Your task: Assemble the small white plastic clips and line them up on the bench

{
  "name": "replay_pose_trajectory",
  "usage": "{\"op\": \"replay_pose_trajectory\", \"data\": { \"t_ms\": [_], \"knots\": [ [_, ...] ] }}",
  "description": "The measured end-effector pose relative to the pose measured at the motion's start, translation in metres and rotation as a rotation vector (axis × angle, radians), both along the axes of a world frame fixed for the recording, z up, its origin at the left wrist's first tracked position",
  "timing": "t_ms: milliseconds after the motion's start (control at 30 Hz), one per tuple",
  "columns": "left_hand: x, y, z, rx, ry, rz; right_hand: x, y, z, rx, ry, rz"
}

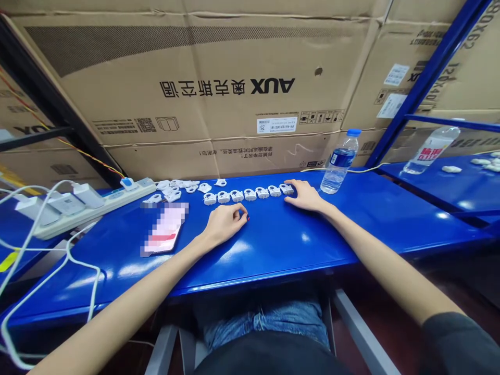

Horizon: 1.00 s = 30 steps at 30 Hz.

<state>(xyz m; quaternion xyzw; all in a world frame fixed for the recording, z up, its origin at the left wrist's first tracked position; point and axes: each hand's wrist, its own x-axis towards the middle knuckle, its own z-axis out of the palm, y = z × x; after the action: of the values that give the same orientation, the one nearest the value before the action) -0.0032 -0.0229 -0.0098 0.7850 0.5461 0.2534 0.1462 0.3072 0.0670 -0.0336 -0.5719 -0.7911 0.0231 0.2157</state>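
Several small white plastic plug-like pieces (250,195), each with a ring-shaped loop on top and short pins, stand side by side in a row on the blue table (269,245). My right hand (307,195) is at the row's right end, its thumb and fingers on either side of the last white piece (286,189). In front of the row, my left hand (225,224) rests with its fingers curled together. A tiny dark and red spot shows at its fingertips; what it is, I cannot make out. More white pieces (172,189) lie loosely heaped at the back left.
A phone (167,229) lies left of my left hand. Behind it runs a power strip (105,204) with chargers and white cables (96,281). A water bottle (340,162) stands beyond my right hand; another bottle (432,151) is farther right. Large cardboard boxes (219,62) wall off the back.
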Motion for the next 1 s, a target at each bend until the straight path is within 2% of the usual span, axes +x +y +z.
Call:
{"op": "replay_pose_trajectory", "data": {
  "t_ms": [167, 333, 733, 1000],
  "knots": [
    [0.001, -0.002, 0.003, -0.015, 0.016, 0.025, -0.016, -0.008, 0.003, 0.029, -0.013, 0.1],
    [0.001, -0.001, 0.002, 0.004, -0.01, 0.075, -0.027, -0.007, 0.002, 0.003, -0.031, 0.115],
    [-0.002, 0.004, -0.008, 0.087, -0.081, 0.056, -0.03, -0.003, -0.001, 0.11, 0.105, 0.144],
    [-0.003, 0.005, -0.007, 0.084, -0.118, 0.05, -0.044, -0.016, 0.006, 0.329, 0.22, 0.196]
  ]
}}
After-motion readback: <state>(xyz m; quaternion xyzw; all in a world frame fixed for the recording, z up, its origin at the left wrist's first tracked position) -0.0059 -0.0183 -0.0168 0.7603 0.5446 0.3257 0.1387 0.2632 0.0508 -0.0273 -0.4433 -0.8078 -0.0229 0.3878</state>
